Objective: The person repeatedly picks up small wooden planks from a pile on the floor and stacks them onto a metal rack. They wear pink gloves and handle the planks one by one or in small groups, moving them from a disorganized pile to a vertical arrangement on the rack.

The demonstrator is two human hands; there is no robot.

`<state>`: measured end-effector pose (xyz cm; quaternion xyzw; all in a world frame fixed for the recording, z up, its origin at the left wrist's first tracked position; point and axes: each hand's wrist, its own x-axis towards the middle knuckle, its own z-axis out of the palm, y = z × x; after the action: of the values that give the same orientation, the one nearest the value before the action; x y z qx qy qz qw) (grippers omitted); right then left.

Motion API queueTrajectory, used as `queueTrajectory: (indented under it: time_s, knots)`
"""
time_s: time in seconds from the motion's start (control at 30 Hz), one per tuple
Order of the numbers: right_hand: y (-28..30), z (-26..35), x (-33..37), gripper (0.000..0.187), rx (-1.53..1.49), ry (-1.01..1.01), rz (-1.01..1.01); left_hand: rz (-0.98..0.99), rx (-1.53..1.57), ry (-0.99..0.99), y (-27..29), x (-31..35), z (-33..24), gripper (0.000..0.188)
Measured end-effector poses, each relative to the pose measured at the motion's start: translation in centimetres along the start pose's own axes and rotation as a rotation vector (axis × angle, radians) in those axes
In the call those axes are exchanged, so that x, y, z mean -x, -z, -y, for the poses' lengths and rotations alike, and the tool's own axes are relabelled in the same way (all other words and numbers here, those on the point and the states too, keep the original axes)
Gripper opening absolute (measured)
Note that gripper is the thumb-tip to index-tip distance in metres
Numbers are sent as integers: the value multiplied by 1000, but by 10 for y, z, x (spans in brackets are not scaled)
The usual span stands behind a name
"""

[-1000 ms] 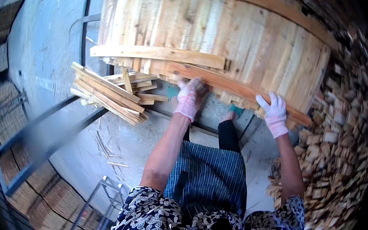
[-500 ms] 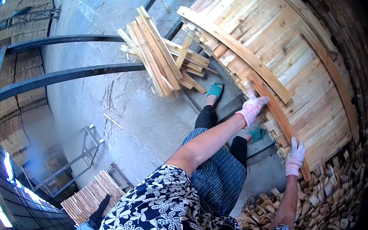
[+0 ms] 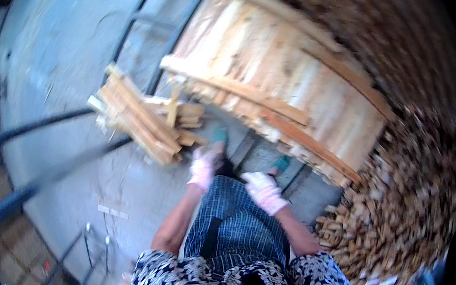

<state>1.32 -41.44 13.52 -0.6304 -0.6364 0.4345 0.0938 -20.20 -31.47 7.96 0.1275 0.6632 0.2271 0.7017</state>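
My left hand (image 3: pixel 203 166), in a pale pink-white work glove, is in the air over my lap near a loose pile of wooden strips (image 3: pixel 138 115). It is blurred, but its fingers look apart with nothing held. My right hand (image 3: pixel 265 193), gloved alike, hovers above the dark blue checked apron (image 3: pixel 241 223), fingers loosely spread and empty. Beyond both hands lies a stack of wooden boards (image 3: pixel 272 52) laid side by side. One long batten (image 3: pixel 239 90) rests across its near side, and a redder batten (image 3: pixel 312 141) lies along its near right edge, touched by neither hand.
A large heap of short wood pieces (image 3: pixel 402 190) fills the right side. Dark metal frame bars (image 3: pixel 38 177) cross the left, over the concrete floor (image 3: pixel 72 29). My feet in green sandals (image 3: pixel 281 163) stand just before the board stack. A metal rack (image 3: pixel 83 255) is at lower left.
Both hands have left the redder batten, which stays on the stack's edge. They have come back toward my body, the left one toward the strip pile. The view has turned.
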Motion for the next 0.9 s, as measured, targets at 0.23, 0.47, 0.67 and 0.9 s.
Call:
queueTrajectory:
  time_s: [0.23,0.47,0.67,0.9]
  knots:
    - [40,88,42,40,-230,-272,-65,428,135,-71,39,-55,-107,33]
    - [44,34,215,43,-444,-894,-593,659,-588,-135,-163,23,-108,41]
    - [17,41,222,41,-455,-1030,-796,939,-741,-11,-262,76,-68,49]
    - [41,24,444,40,-233,-1278,-1207,1246,-1369,196,-318,236,114,60]
